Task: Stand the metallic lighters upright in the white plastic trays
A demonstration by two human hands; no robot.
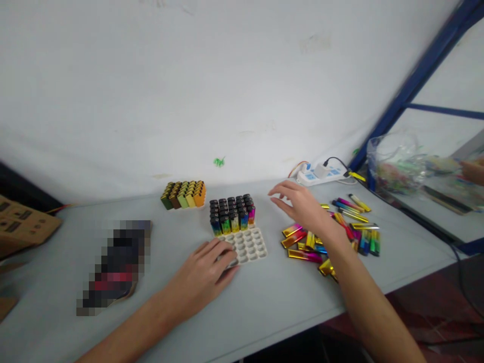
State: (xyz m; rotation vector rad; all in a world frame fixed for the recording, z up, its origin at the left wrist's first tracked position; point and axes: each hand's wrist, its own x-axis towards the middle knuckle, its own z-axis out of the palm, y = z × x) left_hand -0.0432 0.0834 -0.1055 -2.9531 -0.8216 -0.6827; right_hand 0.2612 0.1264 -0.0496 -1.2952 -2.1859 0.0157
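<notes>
A white tray (251, 245) with round hollows lies on the grey table. Upright lighters (231, 214) with black tops and colourful bodies stand in rows at its back part. My left hand (214, 262) rests on the tray's front left corner, fingers bent and a little apart, with no object visible in it. My right hand (297, 201) hovers right of the standing lighters, thumb and fingers apart, with nothing between them. Below and beside my right forearm lies a loose pile of shiny multicoloured lighters (304, 255).
A block of gold-topped lighters (184, 194) stands at the back left. Farther left are a pixelated item (117, 267) and a cardboard box (24, 227). A power strip (321, 174) with cables lies by the wall. Beyond the blue frame (401, 96), plastic bags (401, 164) and part of another person's hand show.
</notes>
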